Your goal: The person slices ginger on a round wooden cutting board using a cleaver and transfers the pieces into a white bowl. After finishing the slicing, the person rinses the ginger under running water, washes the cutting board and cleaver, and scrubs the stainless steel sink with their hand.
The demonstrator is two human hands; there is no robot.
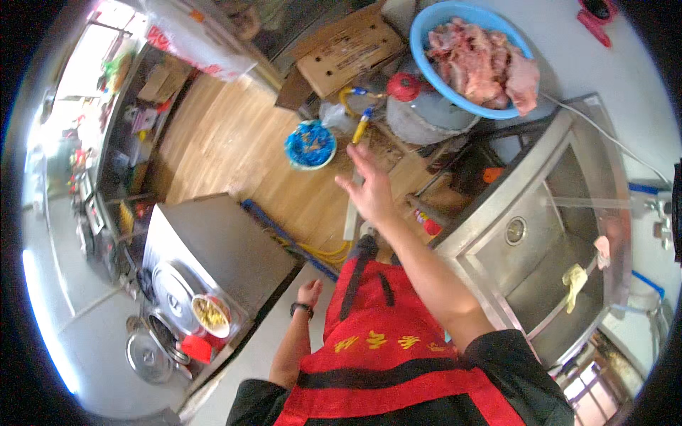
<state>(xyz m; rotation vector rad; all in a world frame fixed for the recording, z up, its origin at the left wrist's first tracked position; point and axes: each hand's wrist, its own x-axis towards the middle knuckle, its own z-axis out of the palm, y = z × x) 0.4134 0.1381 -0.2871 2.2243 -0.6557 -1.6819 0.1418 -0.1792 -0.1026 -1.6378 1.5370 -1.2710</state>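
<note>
My right hand (368,186) is stretched out over the floor with its fingers apart and nothing in it. Just beyond its fingertips is a yellow hose with a blue fitting (363,123). My left hand (310,292), with a dark watch on the wrist, hangs low beside my red apron (381,325); its fingers are curled, and whether they hold anything cannot be told. Ahead on the floor stands a bin lined with a blue bag (310,145). A light blue basin (438,80) full of raw meat pieces is at the upper right.
On the right is a steel sink (501,271) with gloves (574,285) over its divider. Cardboard boxes (346,53) and a red-topped gas cylinder (403,87) stand ahead. To the left is a steel cabinet (224,239) bearing a bowl of food (211,315) and lids.
</note>
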